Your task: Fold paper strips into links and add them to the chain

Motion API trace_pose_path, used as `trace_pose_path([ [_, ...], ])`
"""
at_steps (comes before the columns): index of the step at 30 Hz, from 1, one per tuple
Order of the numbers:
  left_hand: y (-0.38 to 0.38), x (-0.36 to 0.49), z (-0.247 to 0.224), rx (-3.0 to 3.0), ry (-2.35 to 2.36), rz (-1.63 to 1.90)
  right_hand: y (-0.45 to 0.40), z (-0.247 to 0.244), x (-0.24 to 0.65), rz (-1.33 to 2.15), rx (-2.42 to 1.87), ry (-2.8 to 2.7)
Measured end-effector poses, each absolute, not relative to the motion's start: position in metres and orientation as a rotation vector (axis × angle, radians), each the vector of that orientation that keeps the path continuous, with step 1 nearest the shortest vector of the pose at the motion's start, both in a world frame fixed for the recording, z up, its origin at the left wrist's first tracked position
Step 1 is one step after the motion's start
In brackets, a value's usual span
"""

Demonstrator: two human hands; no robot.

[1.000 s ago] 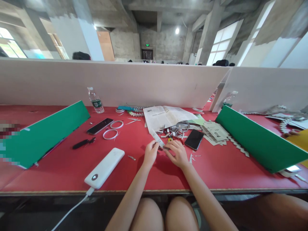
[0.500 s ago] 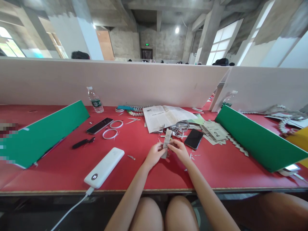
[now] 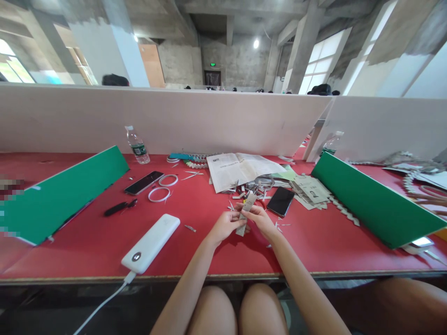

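Note:
A narrow folded strip of printed paper (image 3: pixel 246 213) is held tilted between both hands, above the red table (image 3: pixel 195 253). My left hand (image 3: pixel 225 225) grips its left side, its fingers partly behind the paper. From the right, my right hand (image 3: pixel 260 219) pinches the strip near its middle. Just beyond the hands lies a heap of cut and folded paper pieces (image 3: pixel 260 186), with a newspaper sheet (image 3: pixel 240 170) behind it. A black phone (image 3: pixel 281 202) rests right of the heap, beside a stack of printed papers (image 3: pixel 312 190).
Green boards (image 3: pixel 70 195) (image 3: pixel 373 200) stand at both sides. On the left are a white power bank (image 3: pixel 152 243) with its cable, black-handled snips (image 3: pixel 120 207), another phone (image 3: pixel 144 183), white rings (image 3: pixel 159 194) and a bottle (image 3: pixel 137 146).
The paper strip has tilted further to the right and dropped slightly, with the fingers shifted around it. At the far right, another person's hand has come into view behind the green board.

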State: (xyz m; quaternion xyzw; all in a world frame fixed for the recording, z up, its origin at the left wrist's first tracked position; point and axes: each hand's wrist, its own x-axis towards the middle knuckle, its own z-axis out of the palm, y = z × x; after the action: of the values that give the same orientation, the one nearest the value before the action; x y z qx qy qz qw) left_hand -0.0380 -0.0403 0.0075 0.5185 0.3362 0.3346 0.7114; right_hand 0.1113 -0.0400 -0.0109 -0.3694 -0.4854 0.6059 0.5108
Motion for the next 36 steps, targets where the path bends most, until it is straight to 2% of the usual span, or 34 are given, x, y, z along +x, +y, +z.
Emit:
trace_pose_path([
  [14,-0.044,-0.041,0.005,1.229,0.659,0.599,-0.026,-0.007,0.137,1.080,-0.965,-0.710],
  [16,-0.045,-0.040,0.005,1.242,0.670,0.645,-0.027,-0.004,0.137,1.138,-0.940,-0.745],
  [21,-0.043,-0.038,0.006,1.258,0.669,0.700,-0.044,0.001,0.122,1.618,-0.794,-1.233],
  [23,-0.042,-0.037,0.006,1.242,0.659,0.698,-0.049,-0.001,0.118,1.702,-0.808,-1.287],
  [36,-0.043,-0.040,0.011,1.218,0.649,0.661,-0.037,-0.008,0.127,1.349,-0.922,-1.112],
])
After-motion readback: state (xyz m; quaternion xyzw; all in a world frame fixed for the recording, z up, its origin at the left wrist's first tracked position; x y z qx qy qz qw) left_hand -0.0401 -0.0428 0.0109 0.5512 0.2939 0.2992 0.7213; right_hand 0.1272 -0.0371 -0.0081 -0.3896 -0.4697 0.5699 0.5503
